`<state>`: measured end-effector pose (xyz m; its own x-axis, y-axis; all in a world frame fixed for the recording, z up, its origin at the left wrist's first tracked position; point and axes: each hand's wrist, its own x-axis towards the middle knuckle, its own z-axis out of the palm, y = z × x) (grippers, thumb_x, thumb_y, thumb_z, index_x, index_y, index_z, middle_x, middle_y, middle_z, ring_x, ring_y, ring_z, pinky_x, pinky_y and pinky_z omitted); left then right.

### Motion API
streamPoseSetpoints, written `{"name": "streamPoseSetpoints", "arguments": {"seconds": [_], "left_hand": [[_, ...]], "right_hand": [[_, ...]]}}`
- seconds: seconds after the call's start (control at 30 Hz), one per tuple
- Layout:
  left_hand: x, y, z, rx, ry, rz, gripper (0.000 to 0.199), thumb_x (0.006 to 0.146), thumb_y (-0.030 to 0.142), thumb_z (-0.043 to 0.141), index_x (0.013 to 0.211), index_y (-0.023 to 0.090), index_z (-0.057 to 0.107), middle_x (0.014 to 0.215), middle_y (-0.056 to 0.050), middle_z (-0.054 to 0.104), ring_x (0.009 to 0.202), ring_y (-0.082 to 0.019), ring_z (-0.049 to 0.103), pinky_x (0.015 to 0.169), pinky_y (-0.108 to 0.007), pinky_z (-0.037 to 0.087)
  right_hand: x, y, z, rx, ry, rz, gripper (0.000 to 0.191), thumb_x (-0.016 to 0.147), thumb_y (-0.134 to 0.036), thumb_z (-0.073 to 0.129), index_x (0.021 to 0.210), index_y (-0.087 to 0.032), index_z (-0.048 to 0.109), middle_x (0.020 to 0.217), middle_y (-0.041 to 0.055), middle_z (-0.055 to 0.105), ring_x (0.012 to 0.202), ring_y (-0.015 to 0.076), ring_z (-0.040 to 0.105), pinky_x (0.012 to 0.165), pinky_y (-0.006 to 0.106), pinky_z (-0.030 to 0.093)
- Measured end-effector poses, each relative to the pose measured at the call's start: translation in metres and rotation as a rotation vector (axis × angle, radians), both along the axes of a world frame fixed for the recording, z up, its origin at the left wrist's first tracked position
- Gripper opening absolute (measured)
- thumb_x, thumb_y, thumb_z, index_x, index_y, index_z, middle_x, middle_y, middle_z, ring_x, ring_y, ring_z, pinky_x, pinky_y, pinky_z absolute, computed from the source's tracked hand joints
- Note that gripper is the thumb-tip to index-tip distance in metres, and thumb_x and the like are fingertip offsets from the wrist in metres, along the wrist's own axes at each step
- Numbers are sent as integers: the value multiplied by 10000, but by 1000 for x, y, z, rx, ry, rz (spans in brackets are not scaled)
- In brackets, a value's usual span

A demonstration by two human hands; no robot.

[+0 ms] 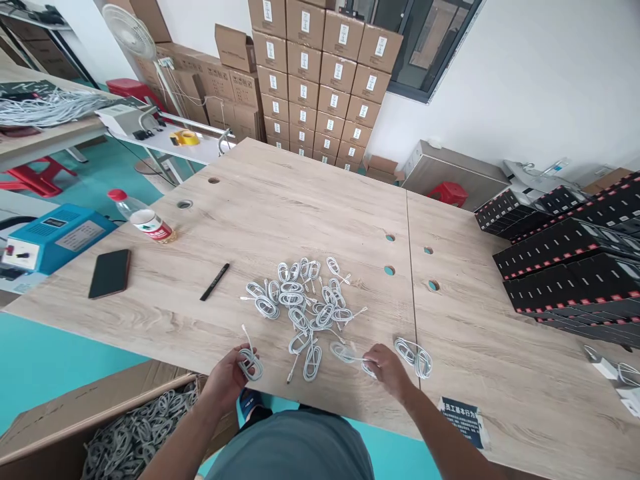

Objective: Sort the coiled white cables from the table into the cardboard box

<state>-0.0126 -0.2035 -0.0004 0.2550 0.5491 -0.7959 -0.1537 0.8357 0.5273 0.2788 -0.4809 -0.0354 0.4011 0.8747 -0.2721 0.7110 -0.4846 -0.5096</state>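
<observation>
A heap of several coiled white cables (305, 300) lies in the middle of the wooden table (280, 207). My left hand (227, 377) grips one coiled white cable (249, 362) at the table's near edge. My right hand (387, 370) rests on the table, fingers pinching another white cable (350, 355) by its coil. Two more coils (415, 355) lie just right of that hand.
A black pen (215, 281), a dark phone (110, 273) and a lying plastic bottle (143, 218) sit at the left. Stacked black boxes (575, 267) fill the right. A cardboard box of cables (135, 433) stands on the floor below left. A blue machine (50, 237) is at the far left.
</observation>
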Motion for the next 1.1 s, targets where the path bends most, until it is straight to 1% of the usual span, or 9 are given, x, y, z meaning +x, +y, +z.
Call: {"name": "streamPoseSetpoints", "arguments": {"seconds": [0.17, 0.23, 0.3, 0.43, 0.5, 0.57, 0.73, 0.97, 1.1], "left_hand": [[1, -2, 0, 5, 27, -25, 240, 706, -16, 513, 868, 128, 615, 739, -76, 676, 542, -159, 618, 416, -234, 492], [3, -3, 1, 10, 24, -27, 239, 716, -21, 507, 872, 128, 611, 742, -75, 673, 536, -154, 609, 412, -232, 486], [5, -4, 2, 14, 19, -25, 244, 710, -25, 504, 870, 129, 606, 744, -75, 668, 535, -155, 604, 404, -232, 474], [7, -6, 9, 33, 4, -27, 247, 700, -19, 513, 872, 130, 610, 741, -78, 664, 515, -152, 578, 397, -232, 455], [4, -8, 13, 45, -2, -30, 242, 694, -11, 521, 864, 133, 614, 736, -76, 663, 498, -144, 557, 397, -230, 449], [-5, -8, 16, 54, -4, -24, 232, 685, -1, 531, 850, 137, 618, 720, -67, 656, 478, -136, 535, 396, -226, 442], [-32, -10, 9, 89, -41, 53, 252, 665, 9, 583, 870, 145, 636, 756, -49, 672, 494, -129, 550, 430, -229, 483], [-39, -23, 3, 5, -61, 126, 247, 638, 13, 581, 843, 143, 623, 729, -49, 652, 445, -126, 513, 408, -238, 453], [-42, -20, 7, 21, -69, 143, 250, 628, 30, 602, 841, 159, 628, 740, -32, 650, 451, -121, 524, 415, -233, 459]], "right_hand": [[54, -66, 29, -87, 2, -56, 231, 886, -251, 567, 937, -273, 791, 979, 87, 764, 998, 259, 665, 928, 393, 497], [68, -72, 40, -189, -82, -108, 268, 808, -184, 603, 979, -279, 787, 1054, 94, 769, 1072, 297, 646, 962, 435, 483], [69, -51, 43, -217, -148, -149, 370, 778, -153, 599, 1095, -257, 759, 1171, 106, 750, 1154, 311, 620, 1011, 454, 473], [36, 50, 23, -115, -190, -95, 605, 859, -201, 569, 1460, -199, 499, 1501, 103, 567, 1400, 234, 477, 1167, 350, 372], [18, 97, 10, -92, -201, -75, 702, 848, -196, 596, 1522, -196, 399, 1498, 126, 561, 1378, 257, 497, 1155, 381, 374], [11, 123, 5, -96, -219, -72, 702, 812, -154, 618, 1490, -181, 436, 1369, 155, 640, 1278, 303, 565, 1109, 442, 394], [24, 122, 13, -60, -263, -80, 428, 835, -92, 536, 1250, -155, 623, 1211, 163, 671, 1179, 300, 595, 1019, 410, 430], [-4, 156, 16, 38, -200, 158, 408, 806, -33, 525, 1094, -259, 704, 1071, 69, 684, 1084, 236, 600, 944, 326, 452], [10, 122, 27, 98, -174, 112, 284, 846, -98, 533, 1048, -211, 697, 1082, 103, 671, 1094, 237, 602, 963, 326, 478]]}}
